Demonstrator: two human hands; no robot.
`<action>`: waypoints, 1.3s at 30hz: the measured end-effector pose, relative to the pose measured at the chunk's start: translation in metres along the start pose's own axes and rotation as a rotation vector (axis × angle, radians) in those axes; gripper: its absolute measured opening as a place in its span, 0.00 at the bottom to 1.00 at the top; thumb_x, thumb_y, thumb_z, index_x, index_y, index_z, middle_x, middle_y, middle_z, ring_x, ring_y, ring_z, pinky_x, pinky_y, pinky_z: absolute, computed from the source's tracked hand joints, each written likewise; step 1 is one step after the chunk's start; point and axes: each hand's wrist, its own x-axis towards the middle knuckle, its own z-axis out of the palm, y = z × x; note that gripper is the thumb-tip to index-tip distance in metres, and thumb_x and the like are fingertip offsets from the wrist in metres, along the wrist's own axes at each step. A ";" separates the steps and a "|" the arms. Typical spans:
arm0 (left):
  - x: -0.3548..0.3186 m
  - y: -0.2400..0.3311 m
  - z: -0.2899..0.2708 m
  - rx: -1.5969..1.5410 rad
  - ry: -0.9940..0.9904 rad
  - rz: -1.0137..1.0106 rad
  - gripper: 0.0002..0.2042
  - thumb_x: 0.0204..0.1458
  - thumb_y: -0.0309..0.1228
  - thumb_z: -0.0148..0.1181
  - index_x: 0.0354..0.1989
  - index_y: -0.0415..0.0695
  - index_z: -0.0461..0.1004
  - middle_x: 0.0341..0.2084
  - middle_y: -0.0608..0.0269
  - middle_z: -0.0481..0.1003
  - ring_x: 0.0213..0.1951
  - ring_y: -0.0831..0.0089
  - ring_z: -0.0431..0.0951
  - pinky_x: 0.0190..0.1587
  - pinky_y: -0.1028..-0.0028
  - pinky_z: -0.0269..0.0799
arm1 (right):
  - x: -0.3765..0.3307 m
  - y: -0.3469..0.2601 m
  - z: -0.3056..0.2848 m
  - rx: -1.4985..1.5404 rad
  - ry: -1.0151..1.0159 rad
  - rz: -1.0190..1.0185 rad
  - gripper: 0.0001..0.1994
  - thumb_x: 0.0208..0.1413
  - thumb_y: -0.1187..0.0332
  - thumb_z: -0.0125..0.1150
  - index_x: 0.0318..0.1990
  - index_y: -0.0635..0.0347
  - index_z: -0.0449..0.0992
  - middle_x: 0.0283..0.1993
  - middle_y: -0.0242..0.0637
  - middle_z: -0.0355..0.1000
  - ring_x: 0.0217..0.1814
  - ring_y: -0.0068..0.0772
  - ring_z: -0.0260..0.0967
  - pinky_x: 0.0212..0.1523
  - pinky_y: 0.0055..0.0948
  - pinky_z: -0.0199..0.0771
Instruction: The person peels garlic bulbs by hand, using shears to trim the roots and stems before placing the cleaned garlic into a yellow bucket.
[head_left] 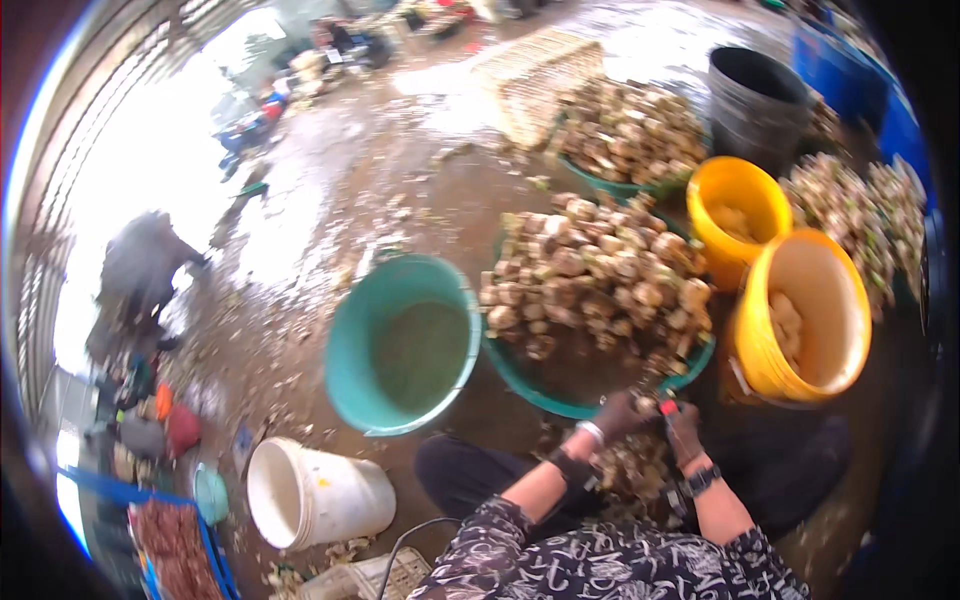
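Note:
Both my hands wear dark gloves and are close together at the near rim of a wide green tub [540,397]. My left hand [622,415] is closed on a small pale-and-brown root vegetable [647,405], partly hidden by its fingers. In my right hand [684,432], right beside it, is a small tool with a red handle [668,407]; I cannot make out its blade. A heap of knobbly brown root vegetables [600,265] fills the tub's far part. Below my hands, brown trimmings [635,470] lie between my legs.
Two yellow buckets [858,320] with pale pieces stand at my right. To the left are an empty-looking green basin [345,350] and a tipped white bucket [345,495]. Further off are another heaped tub [635,130], a black bin [755,115] and a stooping person [140,275].

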 end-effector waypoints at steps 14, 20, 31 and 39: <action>-0.068 0.014 -0.013 -0.041 -0.020 0.047 0.21 0.45 0.36 0.67 0.47 0.40 0.73 0.41 0.64 0.76 0.39 0.78 0.74 0.44 0.74 0.70 | -0.035 -0.030 -0.005 -0.067 -0.456 -0.065 0.12 0.56 0.66 0.50 0.33 0.65 0.77 0.28 0.29 0.72 0.27 0.17 0.65 0.26 0.21 0.66; -0.082 0.025 0.002 -0.535 0.058 0.065 0.18 0.48 0.32 0.65 0.46 0.40 0.72 0.39 0.69 0.74 0.39 0.82 0.72 0.42 0.79 0.69 | -0.068 -0.063 -0.004 0.375 -0.467 0.247 0.19 0.58 0.55 0.48 0.43 0.62 0.74 0.33 0.33 0.74 0.29 0.25 0.71 0.31 0.24 0.72; -0.084 0.006 0.023 0.052 0.209 0.159 0.10 0.50 0.28 0.61 0.41 0.38 0.76 0.35 0.62 0.78 0.37 0.81 0.73 0.41 0.76 0.69 | -0.072 -0.034 -0.021 0.296 -0.618 0.086 0.12 0.58 0.64 0.52 0.43 0.61 0.75 0.39 0.33 0.74 0.39 0.22 0.71 0.37 0.21 0.71; -0.082 -0.014 0.009 -1.012 0.100 0.086 0.13 0.60 0.32 0.46 0.47 0.37 0.71 0.42 0.61 0.74 0.42 0.73 0.75 0.47 0.74 0.70 | -0.072 -0.066 -0.014 0.342 -0.779 -0.169 0.35 0.46 0.64 0.65 0.61 0.65 0.58 0.56 0.33 0.64 0.57 0.25 0.60 0.58 0.27 0.59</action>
